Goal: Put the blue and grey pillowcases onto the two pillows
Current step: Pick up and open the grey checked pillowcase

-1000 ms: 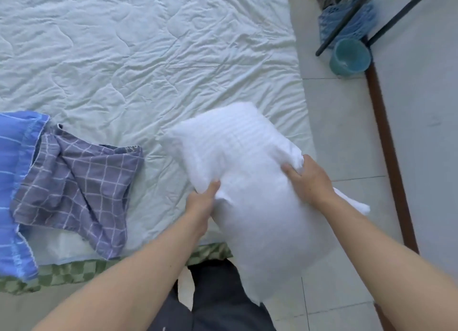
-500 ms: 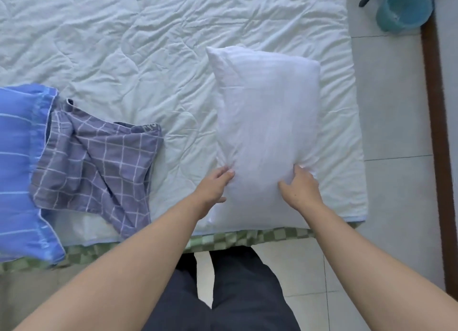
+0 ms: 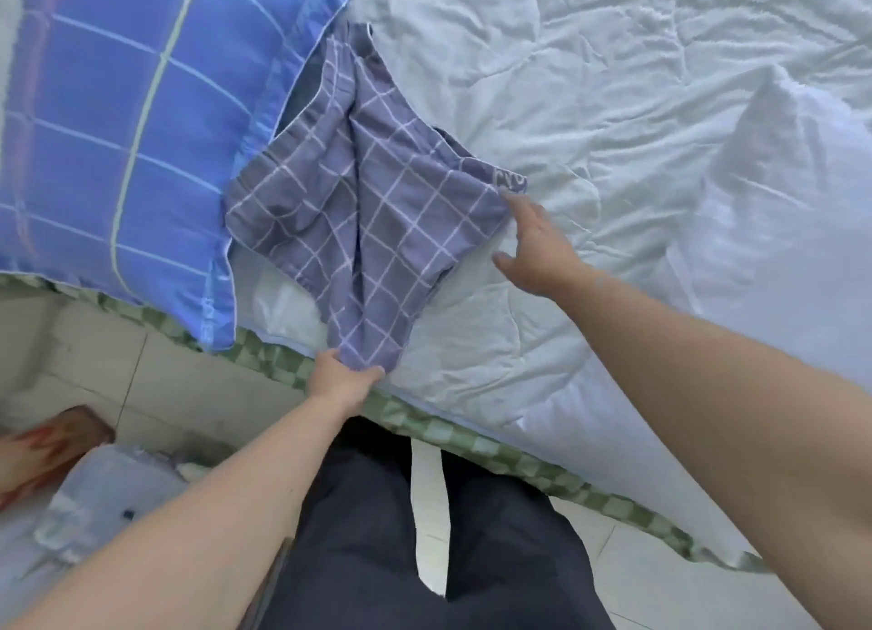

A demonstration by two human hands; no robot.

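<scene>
The grey checked pillowcase [image 3: 373, 233] lies crumpled on the bed near its front edge. My left hand [image 3: 342, 377] pinches its near corner at the mattress edge. My right hand [image 3: 535, 245] hovers with fingers spread at the pillowcase's far right corner, touching or just short of it. A pillow in the blue striped pillowcase [image 3: 122, 124] lies at the left, partly under the grey one. The bare white pillow [image 3: 783, 223] rests on the bed at the right, apart from both hands.
A wrinkled white quilt [image 3: 590, 86] covers the bed, with a green checked sheet edge [image 3: 472, 436] along the front. On the tiled floor at the lower left lie a bundle of light cloth [image 3: 94, 497] and a reddish object [image 3: 42, 450].
Both hands let go of the white pillow, which now lies on the bed at the right. The view swung left, and my hands moved over to the grey pillowcase.
</scene>
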